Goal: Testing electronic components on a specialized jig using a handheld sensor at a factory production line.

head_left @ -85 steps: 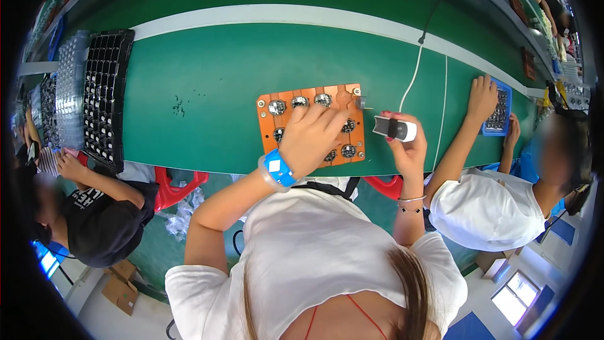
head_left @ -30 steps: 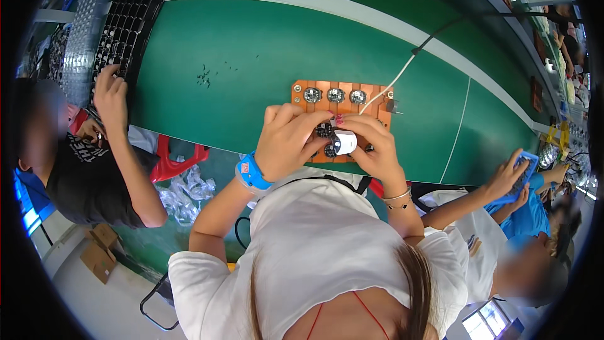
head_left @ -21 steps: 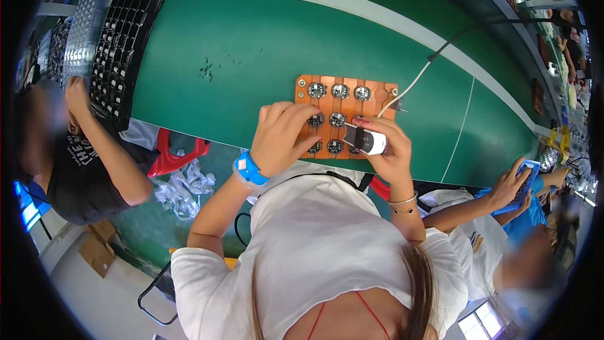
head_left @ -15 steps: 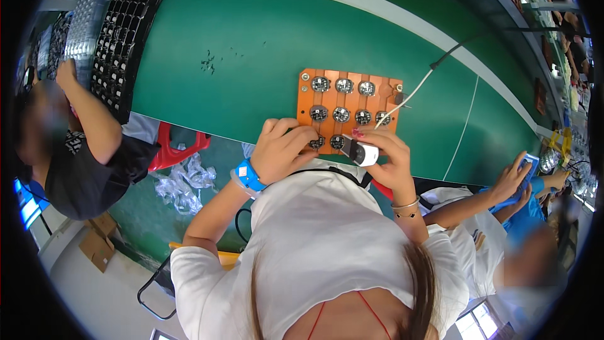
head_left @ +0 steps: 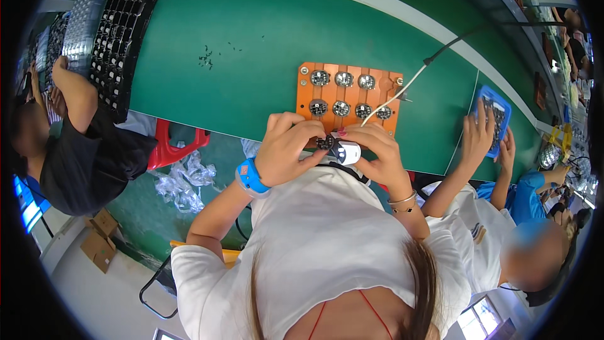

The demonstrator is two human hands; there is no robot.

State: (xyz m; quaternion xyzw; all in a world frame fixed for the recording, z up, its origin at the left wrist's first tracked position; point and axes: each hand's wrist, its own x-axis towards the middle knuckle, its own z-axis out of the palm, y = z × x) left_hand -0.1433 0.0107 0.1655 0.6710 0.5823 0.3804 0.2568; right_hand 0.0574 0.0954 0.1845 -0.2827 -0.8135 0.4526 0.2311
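Directly before me lies an orange fixture plate (head_left: 307, 92) with several round silver-and-dark parts (head_left: 344, 79) seated in its recesses. At its near edge, my left hand (head_left: 288, 151) pinches a round dark part (head_left: 325, 143) between thumb and fingers. My right hand (head_left: 381, 156) grips a small white-and-black housing (head_left: 347, 152) right beside that part; whether the two touch I cannot tell. A pale cable (head_left: 402, 91) runs down to the right fingers, and its end is hidden there.
Tiny dark pieces (head_left: 206, 57) lie scattered on the green tabletop (head_left: 245, 19). At the far left stands a black grid tray (head_left: 119, 44). On the right, a co-worker's hands hold a blue tray (head_left: 505, 104) on the table. Another person sits to the left, near a red stool (head_left: 165, 151).
My left hand has lifted the round part off the plate's near edge. The housing has come left towards it. At right, the co-worker's blue tray has moved further onto the table.
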